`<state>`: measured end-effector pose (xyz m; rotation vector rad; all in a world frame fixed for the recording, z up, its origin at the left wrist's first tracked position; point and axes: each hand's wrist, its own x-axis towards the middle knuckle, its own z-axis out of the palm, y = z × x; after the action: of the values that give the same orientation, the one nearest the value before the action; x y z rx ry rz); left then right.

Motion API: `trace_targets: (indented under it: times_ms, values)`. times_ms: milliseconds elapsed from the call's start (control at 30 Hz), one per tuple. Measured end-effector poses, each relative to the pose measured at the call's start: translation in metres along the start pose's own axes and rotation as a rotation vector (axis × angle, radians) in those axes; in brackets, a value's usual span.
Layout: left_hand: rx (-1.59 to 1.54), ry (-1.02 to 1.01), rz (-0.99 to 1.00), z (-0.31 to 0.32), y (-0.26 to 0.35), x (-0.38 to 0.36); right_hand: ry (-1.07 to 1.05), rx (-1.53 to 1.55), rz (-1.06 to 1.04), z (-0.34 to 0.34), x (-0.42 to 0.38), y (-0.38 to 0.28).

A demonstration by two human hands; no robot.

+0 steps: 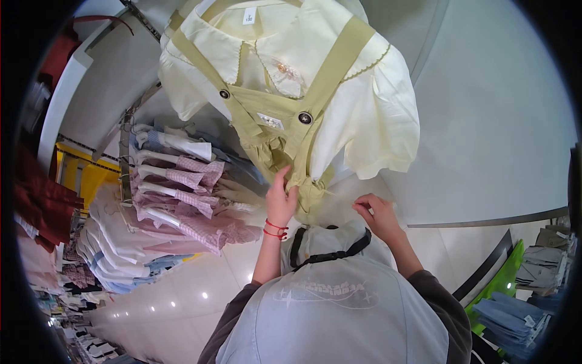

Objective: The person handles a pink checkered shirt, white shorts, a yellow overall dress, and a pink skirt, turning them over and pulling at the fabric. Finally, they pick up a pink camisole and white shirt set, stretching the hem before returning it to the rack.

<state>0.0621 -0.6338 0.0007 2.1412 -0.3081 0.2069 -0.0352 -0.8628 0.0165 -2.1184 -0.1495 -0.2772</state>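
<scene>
A child's outfit [364, 103] hangs in front of me: a cream short-sleeved blouse under an olive-green pinafore [273, 121] with two dark buttons. My left hand [280, 203], with a red string around its wrist, grips the gathered green fabric at the bottom of the pinafore. My right hand [376, 215] is just to the right of the garment's lower edge, apart from it. Its fingertips are pinched on something small and white that I cannot identify. My pale blue top and a black strap [330, 255] fill the bottom of the view.
A rack of pink checked and white garments [182, 194] hangs at the left, with red clothes [42, 200] beyond it. Folded blue and grey clothes [515, 309] lie on a green shelf at the lower right. A plain white wall [497, 121] stands behind the outfit.
</scene>
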Motion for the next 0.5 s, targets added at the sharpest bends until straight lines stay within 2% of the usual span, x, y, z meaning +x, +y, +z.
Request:
trace_targets:
  times_ms: [167, 500]
  values:
    - [0.039, 0.051, 0.042, -0.007, -0.002, 0.010, -0.013, 0.025, 0.045, -0.025, -0.025, -0.021]
    - [0.034, 0.026, 0.121, -0.005, -0.008, 0.016, -0.041, 0.040, -0.019, -0.047, -0.044, -0.046]
